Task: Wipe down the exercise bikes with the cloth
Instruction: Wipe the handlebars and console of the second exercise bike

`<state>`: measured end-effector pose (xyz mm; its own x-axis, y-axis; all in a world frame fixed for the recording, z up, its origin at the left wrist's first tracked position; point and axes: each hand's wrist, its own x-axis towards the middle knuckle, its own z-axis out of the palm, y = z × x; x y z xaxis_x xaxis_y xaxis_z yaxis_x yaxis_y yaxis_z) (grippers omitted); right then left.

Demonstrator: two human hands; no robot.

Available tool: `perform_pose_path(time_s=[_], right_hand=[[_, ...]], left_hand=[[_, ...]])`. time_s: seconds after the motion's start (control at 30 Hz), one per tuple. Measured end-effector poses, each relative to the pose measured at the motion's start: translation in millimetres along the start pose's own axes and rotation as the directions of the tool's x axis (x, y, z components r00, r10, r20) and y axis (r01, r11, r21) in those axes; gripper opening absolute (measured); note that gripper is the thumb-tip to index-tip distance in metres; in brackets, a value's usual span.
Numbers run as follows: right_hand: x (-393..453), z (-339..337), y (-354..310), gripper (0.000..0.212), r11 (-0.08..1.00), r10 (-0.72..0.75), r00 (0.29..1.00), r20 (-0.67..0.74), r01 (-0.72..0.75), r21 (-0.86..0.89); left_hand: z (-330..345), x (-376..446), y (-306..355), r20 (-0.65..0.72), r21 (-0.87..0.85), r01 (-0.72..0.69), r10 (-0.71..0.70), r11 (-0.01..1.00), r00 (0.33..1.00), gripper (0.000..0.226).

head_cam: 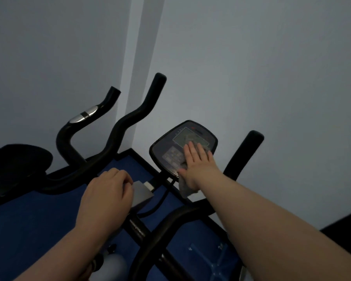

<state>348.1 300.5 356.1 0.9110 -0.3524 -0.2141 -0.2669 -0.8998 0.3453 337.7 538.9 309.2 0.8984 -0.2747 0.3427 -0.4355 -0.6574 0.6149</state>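
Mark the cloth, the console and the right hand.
cloth (pixel 185 189), head view: corner hanging below the palm.
console (pixel 166 153), head view: bare keypad area left of the fingers.
right hand (pixel 197 163), head view: back of the hand, fingers flat.

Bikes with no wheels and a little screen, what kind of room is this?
Probably a gym or exercise room. There is an exercise bike's console being wiped with a cloth, curved black handlebars, and blue floor matting.
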Motion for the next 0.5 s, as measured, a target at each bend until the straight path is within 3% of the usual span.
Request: perform_pose_path(time_s=[0.13, 0.27, 0.37, 0.5], right_hand=[[24, 3, -9, 0.068, 0.952, 0.246, 0.953, -0.176, -0.204, 0.229], [53, -3, -17, 0.065, 0.892, 0.401, 0.853, -0.334, -0.28, 0.354], [67, -16, -44, 0.064, 0.904, 0.361, 0.854, -0.375, -0.221, 0.366], [50, -12, -73, 0.062, 0.971, 0.094, 0.914, -0.395, 0.003, 0.239]], left_hand=[[-1, 1, 1, 0.013, 0.009, -0.004, 0.004, 1.0, 1.0, 0.013], [2, 2, 1, 0.006, 0.025, 0.009, -0.009, 1.0, 1.0, 0.015], [3, 3, 0, 0.005, 0.037, 0.007, -0.007, 0.999, 1.0, 0.016], [3, 3, -1, 0.003, 0.039, -0.002, 0.002, 0.999, 1.0, 0.016]])
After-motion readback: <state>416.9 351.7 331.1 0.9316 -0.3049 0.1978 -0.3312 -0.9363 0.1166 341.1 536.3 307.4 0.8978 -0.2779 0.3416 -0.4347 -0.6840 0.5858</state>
